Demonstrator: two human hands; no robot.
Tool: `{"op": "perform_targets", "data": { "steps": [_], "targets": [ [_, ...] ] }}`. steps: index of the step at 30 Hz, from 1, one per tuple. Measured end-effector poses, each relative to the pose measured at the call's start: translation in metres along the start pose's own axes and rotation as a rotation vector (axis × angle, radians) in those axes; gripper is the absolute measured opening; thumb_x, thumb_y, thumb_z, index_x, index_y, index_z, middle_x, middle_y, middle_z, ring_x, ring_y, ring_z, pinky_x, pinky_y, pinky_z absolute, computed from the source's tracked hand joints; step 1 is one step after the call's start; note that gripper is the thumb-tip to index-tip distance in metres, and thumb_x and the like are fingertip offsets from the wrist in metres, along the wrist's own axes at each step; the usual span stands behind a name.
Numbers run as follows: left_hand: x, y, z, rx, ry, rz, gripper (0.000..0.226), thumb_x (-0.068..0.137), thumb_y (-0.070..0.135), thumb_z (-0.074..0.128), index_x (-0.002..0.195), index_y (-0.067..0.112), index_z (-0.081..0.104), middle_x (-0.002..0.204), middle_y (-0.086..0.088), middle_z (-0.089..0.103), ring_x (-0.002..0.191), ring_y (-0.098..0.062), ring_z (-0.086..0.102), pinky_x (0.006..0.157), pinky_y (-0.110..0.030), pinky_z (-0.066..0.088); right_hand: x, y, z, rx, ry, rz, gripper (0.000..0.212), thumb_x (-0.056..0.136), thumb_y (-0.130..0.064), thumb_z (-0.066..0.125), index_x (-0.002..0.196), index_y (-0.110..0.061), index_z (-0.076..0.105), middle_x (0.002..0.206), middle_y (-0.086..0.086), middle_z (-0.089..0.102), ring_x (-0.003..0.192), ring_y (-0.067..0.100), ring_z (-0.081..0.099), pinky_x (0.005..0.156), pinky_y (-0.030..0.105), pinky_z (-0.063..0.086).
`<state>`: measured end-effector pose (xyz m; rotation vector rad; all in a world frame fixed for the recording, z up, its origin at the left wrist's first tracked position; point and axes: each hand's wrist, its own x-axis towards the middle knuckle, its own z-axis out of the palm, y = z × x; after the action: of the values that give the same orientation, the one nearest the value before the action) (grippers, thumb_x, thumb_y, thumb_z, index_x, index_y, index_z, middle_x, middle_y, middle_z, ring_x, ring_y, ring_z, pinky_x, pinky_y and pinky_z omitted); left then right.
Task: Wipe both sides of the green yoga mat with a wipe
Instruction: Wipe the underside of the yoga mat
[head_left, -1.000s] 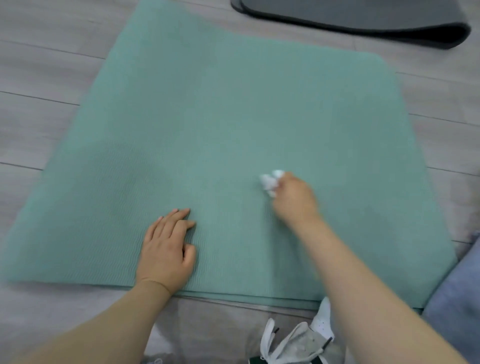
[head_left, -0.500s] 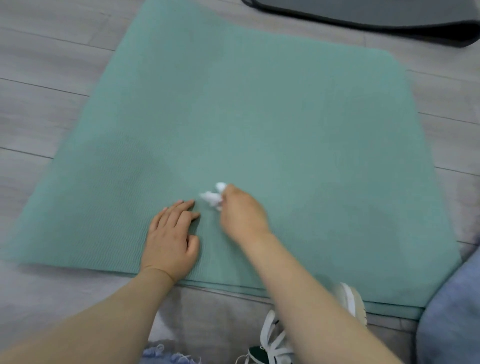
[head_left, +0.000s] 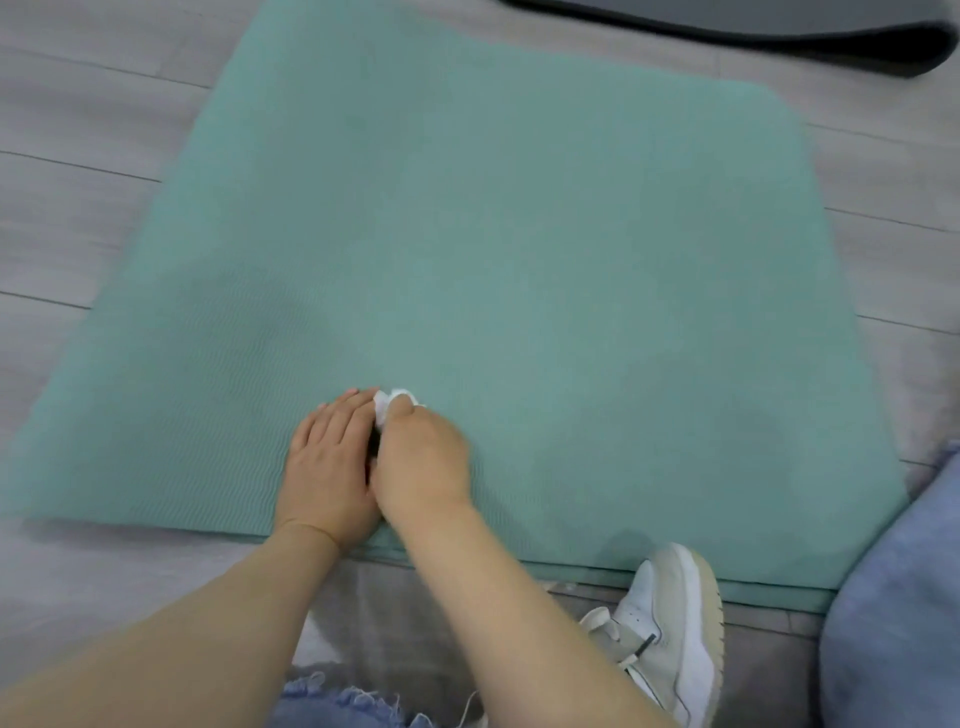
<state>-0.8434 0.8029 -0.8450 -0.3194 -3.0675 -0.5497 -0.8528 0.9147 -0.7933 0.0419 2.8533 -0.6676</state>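
The green yoga mat (head_left: 519, 249) lies spread on the grey floor and fills most of the view, with a second layer showing along its near edge. My left hand (head_left: 327, 462) rests flat on the mat near that edge, fingers straight. My right hand (head_left: 421, 457) sits right beside it, touching it, and grips a small crumpled white wipe (head_left: 387, 402) that pokes out past the fingers onto the mat. Most of the wipe is hidden under the hand.
A dark grey mat (head_left: 779, 21) lies on the floor at the top right. My white sneaker (head_left: 670, 618) stands by the mat's near edge, with denim (head_left: 893, 597) at the right and frayed denim shorts (head_left: 337, 706) at the bottom.
My right hand has slid the wipe leftward across the mat until it meets my left hand. The left hand has stayed pressed in place.
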Motion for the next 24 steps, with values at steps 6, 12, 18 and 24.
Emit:
{"op": "perform_targets", "data": {
  "steps": [6, 12, 18, 24],
  "targets": [
    [0.0, 0.002, -0.003, 0.021, -0.007, 0.01, 0.064, 0.074, 0.027, 0.036, 0.131, 0.012, 0.06, 0.138, -0.004, 0.056, 0.13, -0.023, 0.046, 0.113, -0.038, 0.024, -0.003, 0.136, -0.074, -0.161, 0.065, 0.354, 0.033, 0.097, -0.029, 0.042, 0.126, -0.015, 0.052, 0.126, 0.011, 0.059, 0.11, 0.029, 0.059, 0.085, 0.034, 0.045],
    [0.0, 0.002, -0.002, 0.021, -0.006, 0.005, 0.063, 0.074, 0.027, 0.036, 0.129, 0.012, 0.061, 0.137, -0.004, 0.057, 0.13, -0.023, 0.046, 0.114, -0.038, 0.023, -0.013, 0.138, -0.06, -0.138, 0.132, 0.588, 0.032, 0.098, -0.026, 0.04, 0.124, -0.013, 0.053, 0.122, 0.009, 0.062, 0.111, 0.028, 0.059, 0.085, 0.033, 0.046],
    [-0.001, -0.001, 0.0, -0.012, 0.02, 0.019, 0.055, 0.082, 0.028, 0.038, 0.13, 0.013, 0.061, 0.139, -0.004, 0.056, 0.132, -0.025, 0.046, 0.113, -0.038, 0.024, -0.022, 0.012, -0.013, -0.04, -0.102, -0.1, 0.026, 0.096, -0.023, 0.046, 0.12, -0.015, 0.051, 0.11, 0.011, 0.065, 0.099, 0.032, 0.063, 0.072, 0.034, 0.044],
    [-0.002, 0.0, -0.001, 0.012, 0.001, 0.015, 0.061, 0.076, 0.025, 0.034, 0.13, 0.011, 0.061, 0.139, -0.005, 0.056, 0.132, -0.024, 0.046, 0.113, -0.04, 0.026, -0.036, 0.151, -0.088, -0.307, -0.035, 0.47, 0.035, 0.088, -0.016, 0.05, 0.123, -0.01, 0.049, 0.114, 0.012, 0.064, 0.106, 0.03, 0.06, 0.076, 0.032, 0.044]
  ]
}}
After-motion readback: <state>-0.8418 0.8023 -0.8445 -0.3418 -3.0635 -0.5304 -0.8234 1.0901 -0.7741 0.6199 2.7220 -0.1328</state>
